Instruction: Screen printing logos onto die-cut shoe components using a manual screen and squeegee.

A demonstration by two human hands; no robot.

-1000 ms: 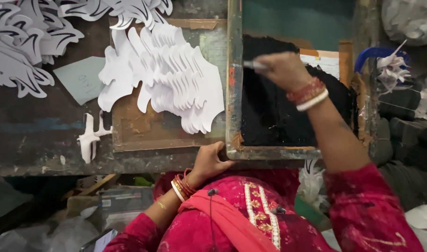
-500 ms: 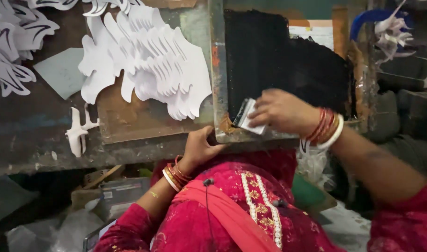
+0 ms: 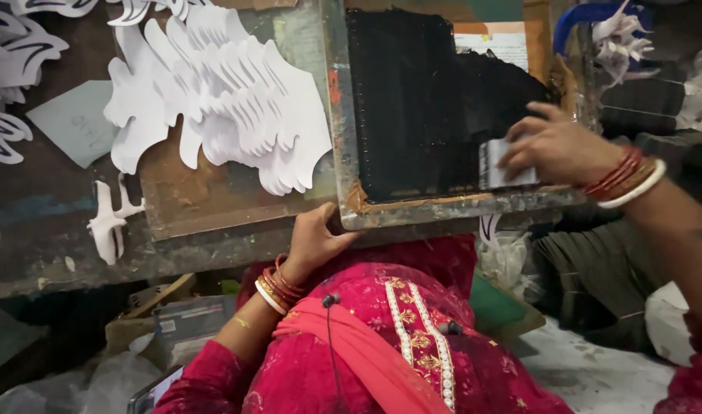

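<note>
Two hands work a black-inked screen frame point(image 3: 343, 138): the left hand point(image 3: 314, 239) clasps its near corner, the right hand point(image 3: 554, 146) pinches a pale squeegee point(image 3: 498, 162) against the mesh.

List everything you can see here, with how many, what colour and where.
wooden-framed printing screen with black ink: one, black mesh, centre right on the bench
small pale squeegee block: one, whitish, on the mesh near the frame's lower edge
fanned stack of white paper cut-outs: one stack, white, left of the screen
white cut-outs with black print: several, far left
single bird-shaped white cut-out: one, bench's front left
worn wooden bench: one, dark
left hand: grips the frame's lower left corner
right hand: holds the squeegee
</note>
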